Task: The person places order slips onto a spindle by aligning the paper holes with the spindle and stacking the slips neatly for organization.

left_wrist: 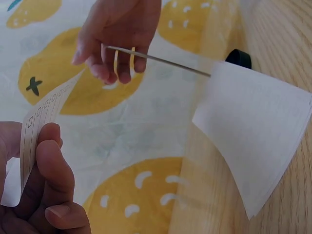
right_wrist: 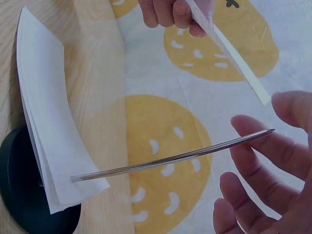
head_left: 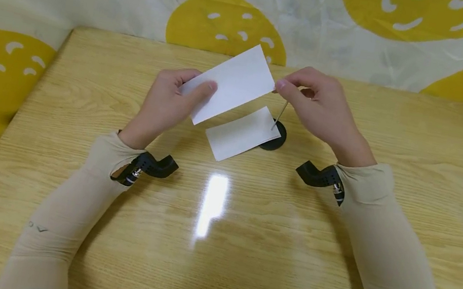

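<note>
My left hand [head_left: 170, 100] pinches a white paper slip [head_left: 233, 85] near one end, thumb on top. In the left wrist view, printed lines and small boxes show on the slip's underside. A bill spike stands on the table, with a round black base [head_left: 276, 138] and a thin metal rod [right_wrist: 170, 158]. Several white slips [head_left: 242, 133] are pierced on the rod, low down near the base. My right hand [head_left: 324, 106] is beside the rod's pointed tip and the held slip's far corner. Its thumb and fingers are apart in the right wrist view, gripping nothing.
The wooden table [head_left: 240, 265] reflects a bright light near its middle. Behind it hangs a white cloth [head_left: 157, 8] with yellow fruit shapes. Black wrist mounts [head_left: 158, 166] stick out from both sleeves.
</note>
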{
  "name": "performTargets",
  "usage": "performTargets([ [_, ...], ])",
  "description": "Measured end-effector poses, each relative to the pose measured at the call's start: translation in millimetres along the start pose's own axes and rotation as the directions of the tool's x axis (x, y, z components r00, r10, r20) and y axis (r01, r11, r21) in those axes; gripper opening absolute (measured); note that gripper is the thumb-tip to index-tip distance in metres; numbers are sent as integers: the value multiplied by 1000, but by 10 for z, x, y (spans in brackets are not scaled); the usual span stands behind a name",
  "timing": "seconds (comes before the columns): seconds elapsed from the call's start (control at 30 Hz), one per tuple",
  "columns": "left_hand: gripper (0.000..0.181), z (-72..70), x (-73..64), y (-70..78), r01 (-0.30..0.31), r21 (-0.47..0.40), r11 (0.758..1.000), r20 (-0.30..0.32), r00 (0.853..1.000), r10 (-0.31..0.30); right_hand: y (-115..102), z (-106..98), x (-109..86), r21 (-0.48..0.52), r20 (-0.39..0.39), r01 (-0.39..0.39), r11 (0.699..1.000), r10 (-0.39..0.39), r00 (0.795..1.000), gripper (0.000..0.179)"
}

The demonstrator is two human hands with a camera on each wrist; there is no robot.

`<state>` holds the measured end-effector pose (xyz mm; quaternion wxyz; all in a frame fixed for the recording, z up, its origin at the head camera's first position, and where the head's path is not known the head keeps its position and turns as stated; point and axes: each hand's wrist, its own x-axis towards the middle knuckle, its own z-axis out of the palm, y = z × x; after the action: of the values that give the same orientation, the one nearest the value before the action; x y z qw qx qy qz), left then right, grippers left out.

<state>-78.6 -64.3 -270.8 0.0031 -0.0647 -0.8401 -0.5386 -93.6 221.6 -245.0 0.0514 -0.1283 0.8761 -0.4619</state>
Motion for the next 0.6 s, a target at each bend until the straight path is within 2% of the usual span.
performTargets([
  [0.13, 27, 52, 4, 26, -7, 0, 1000, 28, 1000, 7, -1, -1, -7, 38, -13, 22, 999, -21, 1000, 24],
  [0.3, 28, 84, 15, 59, 0, -21, 1000, 68, 998, 1, -10, -10, -31, 108, -86, 57, 992, -47, 995, 19],
  [0.6, 27, 82, 8, 69, 18, -137, 990, 147, 989, 3, -4, -60, -110, 79, -116, -3, 997, 13, 993, 20],
])
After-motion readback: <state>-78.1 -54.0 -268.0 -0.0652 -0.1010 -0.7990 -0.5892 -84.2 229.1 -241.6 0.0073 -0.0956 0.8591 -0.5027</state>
